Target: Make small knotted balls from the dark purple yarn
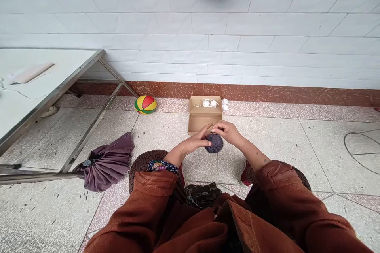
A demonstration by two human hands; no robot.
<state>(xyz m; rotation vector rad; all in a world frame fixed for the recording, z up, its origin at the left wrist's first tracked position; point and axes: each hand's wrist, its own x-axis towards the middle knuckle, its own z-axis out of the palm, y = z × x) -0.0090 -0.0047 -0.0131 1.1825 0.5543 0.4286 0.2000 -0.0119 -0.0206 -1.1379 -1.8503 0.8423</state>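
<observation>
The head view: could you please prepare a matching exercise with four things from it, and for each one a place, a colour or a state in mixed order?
Things
1. dark yarn ball
2. striped ball
3. cardboard box
4. purple cloth

Descriptions
A. standing open on the floor, with white balls inside
B. lying in gathered folds
C. at the fingers of the left hand
D. red, yellow and green

Right pairs: 1-C, 2-D, 3-A, 4-B
</observation>
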